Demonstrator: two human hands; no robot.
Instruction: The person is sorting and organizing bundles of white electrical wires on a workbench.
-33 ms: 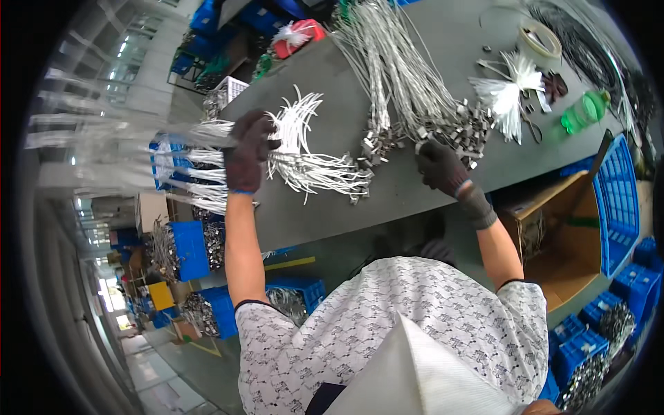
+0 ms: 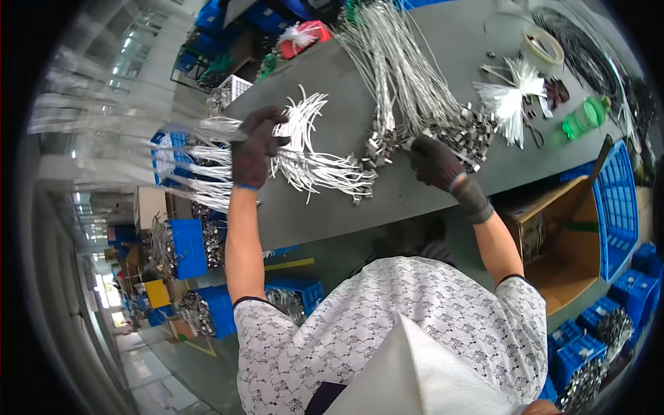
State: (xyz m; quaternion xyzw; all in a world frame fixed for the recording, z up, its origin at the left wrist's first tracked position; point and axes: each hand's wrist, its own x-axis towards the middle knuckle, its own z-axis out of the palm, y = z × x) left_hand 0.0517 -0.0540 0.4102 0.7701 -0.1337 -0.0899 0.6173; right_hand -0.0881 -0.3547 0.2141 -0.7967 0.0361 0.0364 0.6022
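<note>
My left hand (image 2: 253, 151), in a dark glove, is curled at the table's left edge. White strands (image 2: 207, 169) run from it out past the edge, those at the upper left smeared by motion. Just right of it lies a fanned bundle of white strands (image 2: 311, 169) with small metal pieces at one end. My right hand (image 2: 436, 163), gloved too, has its fingers bent together at the near edge of a heap of small metal blocks (image 2: 470, 135). These sit on the ends of long silver wires (image 2: 398, 62). What its fingertips hold is hidden.
On the grey table (image 2: 332, 218) lie a white tie bundle (image 2: 515, 93), scissors (image 2: 535, 133), a tape roll (image 2: 543, 47) and a green bottle (image 2: 584, 117). A cardboard box (image 2: 553, 242) and blue crates (image 2: 615, 207) stand at the right, with more blue crates (image 2: 187, 249) at the left.
My right hand has shifted slightly left along the near edge of the metal blocks. The loose strands at the left have swung a little. The whole view has moved slightly.
</note>
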